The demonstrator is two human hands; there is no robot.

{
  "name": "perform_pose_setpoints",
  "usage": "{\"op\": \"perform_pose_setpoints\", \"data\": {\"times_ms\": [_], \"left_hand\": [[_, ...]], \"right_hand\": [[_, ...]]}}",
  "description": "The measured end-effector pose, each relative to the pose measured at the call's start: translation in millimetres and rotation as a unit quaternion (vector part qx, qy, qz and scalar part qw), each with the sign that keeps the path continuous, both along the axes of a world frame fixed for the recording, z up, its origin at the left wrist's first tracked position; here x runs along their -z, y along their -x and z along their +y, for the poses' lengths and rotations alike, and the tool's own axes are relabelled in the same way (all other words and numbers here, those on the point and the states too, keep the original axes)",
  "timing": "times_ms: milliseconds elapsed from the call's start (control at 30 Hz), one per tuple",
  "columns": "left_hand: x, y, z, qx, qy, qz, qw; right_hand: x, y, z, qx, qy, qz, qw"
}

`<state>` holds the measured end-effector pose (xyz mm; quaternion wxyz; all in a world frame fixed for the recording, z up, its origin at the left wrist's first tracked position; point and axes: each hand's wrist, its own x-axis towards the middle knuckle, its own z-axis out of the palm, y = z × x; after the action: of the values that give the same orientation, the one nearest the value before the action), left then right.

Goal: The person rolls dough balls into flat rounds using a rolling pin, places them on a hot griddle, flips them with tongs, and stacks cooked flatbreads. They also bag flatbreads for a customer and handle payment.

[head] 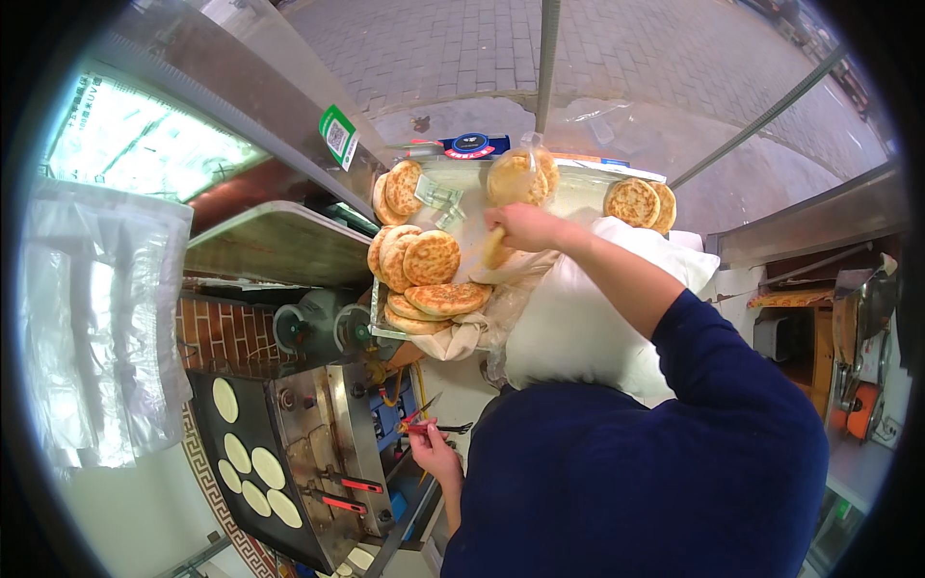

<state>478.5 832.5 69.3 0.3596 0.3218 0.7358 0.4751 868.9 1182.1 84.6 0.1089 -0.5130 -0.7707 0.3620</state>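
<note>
Over the display counter (571, 191), my right hand (524, 225) grips a pale yellow item (495, 248), too blurred to name. Just beyond that hand stand flatbreads (519, 180) in a clear plastic bag. Browned round flatbreads (431, 258) lean in a row to its left, with more flatbreads (448, 298) stacked nearer me. Low beside the griddle, my left hand (437, 455) holds red-handled utensils (419, 428); a thin blade and a black forked end stick out.
Pale dough rounds (269, 468) lie on the black griddle (217, 426) at left, near two red-handled tools (345, 493). Banknotes (438, 196) lie on the counter. A white sack or cushion (578, 325) sits below my right forearm. Clear panes front the street; plastic bags (101, 325) hang left.
</note>
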Motion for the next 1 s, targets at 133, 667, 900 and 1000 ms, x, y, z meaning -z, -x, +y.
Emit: {"op": "perform_pose_setpoints", "data": {"times_ms": [133,667,900,1000], "left_hand": [[2.0,5.0,-6.5,-0.009,-0.010,-0.006,1.000],[14.4,12.3,-12.5,-0.013,0.012,-0.009,1.000],[8.0,3.9,-4.5,0.015,-0.003,-0.003,1.000],[6.6,5.7,-0.1,0.013,-0.021,-0.010,1.000]], "right_hand": [[22.8,73.3,-3.6,0.094,-0.059,0.149,0.983],[-15.1,-216.5,-87.7,0.507,0.041,-0.305,0.805],[-38.5,-178.5,-94.6,0.347,-0.034,-0.200,0.916],[-71.6,-134.7,-107.0,0.219,-0.181,-0.070,0.956]]}}
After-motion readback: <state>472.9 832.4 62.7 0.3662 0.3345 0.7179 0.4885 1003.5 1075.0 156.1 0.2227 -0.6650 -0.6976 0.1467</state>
